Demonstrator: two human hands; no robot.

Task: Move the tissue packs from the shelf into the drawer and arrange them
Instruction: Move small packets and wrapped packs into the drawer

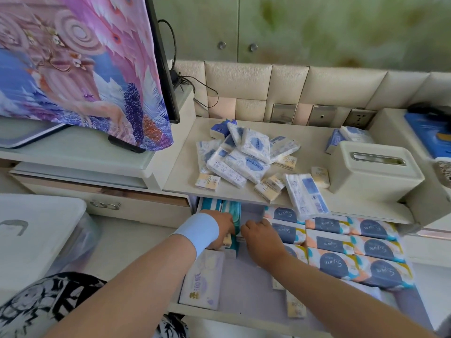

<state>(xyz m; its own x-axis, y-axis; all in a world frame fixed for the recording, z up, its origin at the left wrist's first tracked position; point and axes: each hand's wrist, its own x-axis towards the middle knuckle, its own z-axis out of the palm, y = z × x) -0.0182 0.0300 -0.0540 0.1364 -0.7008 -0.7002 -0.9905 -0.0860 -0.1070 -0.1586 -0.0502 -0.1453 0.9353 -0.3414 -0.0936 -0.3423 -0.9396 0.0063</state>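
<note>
Both hands are down in the drawer (pixel 244 311), left hand (pixel 223 230) curled on a small yellow pack (pixel 227 241), right hand (pixel 260 236) loosely bent, empty (apparently), the remaining packs (pixel 241 157) heaped on the shelf (pixel 341 203) straight ahead, above both.

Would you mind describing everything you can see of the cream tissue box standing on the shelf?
The cream tissue box is a rounded rectangular holder, apparently smooth plastic, with a long narrow slot in a shiny metallic-looking frame on its top. No tissue shows through the slot. It stands upright at the right end of the shelf, right of the loose pile of tissue packs. A small yellow pack lies against its left side, and two blue-and-white packs sit just behind it.
</note>
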